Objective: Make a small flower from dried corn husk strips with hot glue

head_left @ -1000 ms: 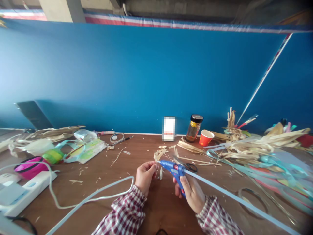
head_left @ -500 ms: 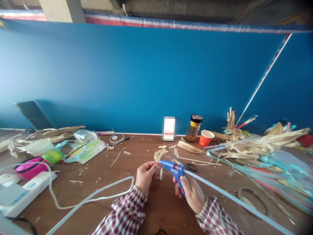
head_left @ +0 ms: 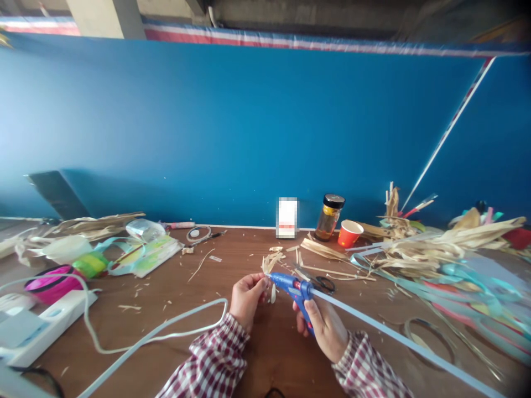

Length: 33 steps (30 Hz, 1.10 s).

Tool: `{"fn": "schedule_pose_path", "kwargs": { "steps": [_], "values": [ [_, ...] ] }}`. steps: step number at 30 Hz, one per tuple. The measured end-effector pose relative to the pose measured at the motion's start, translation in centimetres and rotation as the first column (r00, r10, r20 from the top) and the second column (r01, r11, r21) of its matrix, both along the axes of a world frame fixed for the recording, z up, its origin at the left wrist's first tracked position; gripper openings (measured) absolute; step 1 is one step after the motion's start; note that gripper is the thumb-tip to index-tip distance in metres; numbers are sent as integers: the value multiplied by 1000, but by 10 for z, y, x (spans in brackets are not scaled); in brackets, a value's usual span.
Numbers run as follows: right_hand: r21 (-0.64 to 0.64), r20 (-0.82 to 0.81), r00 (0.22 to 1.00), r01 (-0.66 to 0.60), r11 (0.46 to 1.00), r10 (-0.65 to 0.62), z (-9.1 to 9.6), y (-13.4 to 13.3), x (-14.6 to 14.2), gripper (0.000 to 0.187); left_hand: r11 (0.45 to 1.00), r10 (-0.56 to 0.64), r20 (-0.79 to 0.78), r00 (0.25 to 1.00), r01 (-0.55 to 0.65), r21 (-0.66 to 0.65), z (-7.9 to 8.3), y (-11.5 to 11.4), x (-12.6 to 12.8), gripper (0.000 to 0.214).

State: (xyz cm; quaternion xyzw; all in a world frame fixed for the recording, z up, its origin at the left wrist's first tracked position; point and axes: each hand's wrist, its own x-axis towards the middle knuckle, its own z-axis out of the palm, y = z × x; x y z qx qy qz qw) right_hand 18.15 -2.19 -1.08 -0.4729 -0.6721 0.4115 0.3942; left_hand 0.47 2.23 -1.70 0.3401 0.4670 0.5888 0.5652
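Note:
My right hand (head_left: pixel 326 327) is wrapped round the handle of a blue glue gun (head_left: pixel 292 285), with a long whitish glue stick (head_left: pixel 385 333) running out of its back end towards the lower right. The nozzle points left and meets a small tuft of pale dried husk (head_left: pixel 269 264). Thumb and fingers of my left hand (head_left: pixel 248 298) pinch that husk tuft at its lower end. Just below the nozzle hangs or lies a pale sliver (head_left: pixel 272 293); I cannot tell which. Scissors (head_left: pixel 324 284) lie behind the glue gun, partly covered by it.
A lidded jar (head_left: pixel 329 217) and a red paper cup (head_left: pixel 350 234) stand at the back by the blue partition (head_left: pixel 249 132). Husks and ribbons heap at right (head_left: pixel 423 254). A power strip (head_left: pixel 50 326) and white cable (head_left: pixel 166 334) occupy the left. Husk scraps litter the brown table (head_left: pixel 166 276).
The glue gun's nozzle has shifted very slightly left and down against the husk tuft. My left hand stays in the same place.

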Motion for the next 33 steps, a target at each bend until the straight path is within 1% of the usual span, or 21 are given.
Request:
{"fn": "schedule_pose_path", "kwargs": {
  "steps": [5, 8, 9, 11, 13, 15, 16, 17, 19, 21, 23, 24, 25, 26, 28, 29, 30, 31, 32, 33],
  "values": [
    [27, -27, 1000, 11, 1000, -11, -1, -1, 1, 46, 1000, 10, -4, 1000, -10, -24, 0, 0, 1, 26],
    [98, -74, 997, 35, 995, -28, 6, -2, -1, 46, 999, 24, -1, 1000, -24, -27, 1, 1, 0, 26],
    [132, -78, 995, 67, 989, -57, 10, -2, -1, 45, 999, 29, -2, 1000, -29, -29, 2, 1, 0, 26],
    [209, -44, 986, 166, 964, -160, 21, -3, 3, 39, 998, 37, -4, 999, -37, -44, 2, 1, 0, 27],
    [314, 51, 956, 261, 913, -290, 30, -6, 13, 33, 997, 50, -6, 999, -50, -56, 3, 1, 0, 28],
    [447, 206, 888, 289, 847, -412, 33, -12, 33, 30, 998, 38, -5, 999, -39, -53, 3, 1, -1, 30],
    [505, 288, 831, 290, 813, -476, 33, -17, 46, 29, 998, 28, -3, 1000, -28, -59, 3, 1, -2, 31],
    [545, 368, 767, 281, 790, -526, 30, -24, 60, 29, 998, 23, 4, 1000, -23, -59, 3, 1, -2, 32],
    [619, 485, 605, 272, 736, -631, 22, -40, 93, 33, 998, 28, 9, 1000, -27, -62, 3, 1, -2, 34],
    [654, 576, 428, 270, 706, -697, 11, -57, 129, 34, 997, 32, 5, 999, -32, -65, 3, 0, -2, 36],
    [673, 648, 248, 256, 694, -720, -1, -72, 163, 35, 998, 25, 7, 1000, -25, -61, 3, -1, -2, 36],
    [682, 668, 182, 238, 691, -722, -7, -78, 179, 37, 998, 22, 10, 1000, -22, -60, 4, -1, -2, 36],
    [697, 673, 133, 215, 684, -728, -12, -82, 192, 41, 998, 23, 14, 1000, -22, -60, 4, -1, -1, 36],
    [708, 674, 105, 191, 680, -731, -16, -86, 204, 43, 998, 25, 19, 1000, -24, -59, 5, -1, -1, 36],
    [702, 695, 80, 139, 698, -715, -18, -91, 220, 47, 998, 34, 28, 999, -32, -53, 5, -1, -1, 36],
    [692, 710, 65, 120, 712, -701, -15, -94, 224, 48, 998, 39, 32, 999, -38, -49, 6, -1, -1, 36],
    [683, 722, 43, 113, 722, -690, -9, -96, 225, 48, 998, 44, 35, 998, -43, -46, 6, -1, -1, 36],
    [675, 729, 38, 118, 728, -683, 0, -97, 222, 47, 998, 47, 36, 998, -45, -43, 6, -1, -1, 36],
    [673, 727, 57, 138, 726, -685, 12, -99, 217, 46, 998, 49, 35, 998, -47, -40, 7, -1, -1, 35],
    [666, 717, 126, 164, 728, -685, 24, -99, 207, 44, 998, 50, 35, 998, -49, -38, 7, -1, -1, 35]
  ]
}}
